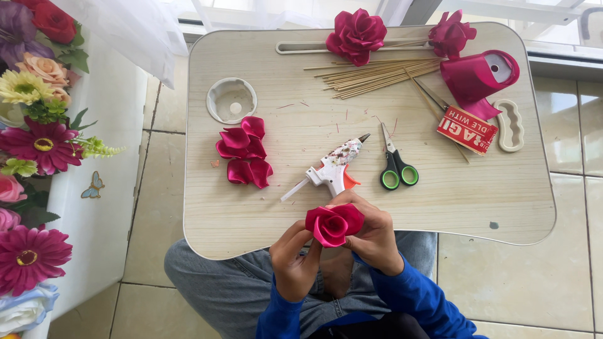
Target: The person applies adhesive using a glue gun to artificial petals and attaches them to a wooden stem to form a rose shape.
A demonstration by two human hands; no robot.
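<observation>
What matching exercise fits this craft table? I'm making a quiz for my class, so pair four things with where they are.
Things:
1. ribbon rose
2. scissors
3. loose petals
4. ribbon roll

Places:
A. far right part of the table
B. held by the left hand and right hand
C. left part of the table, below the white round cup
D. right of the glue gun

Pairs: 1-B, 2-D, 3-C, 4-A
</observation>
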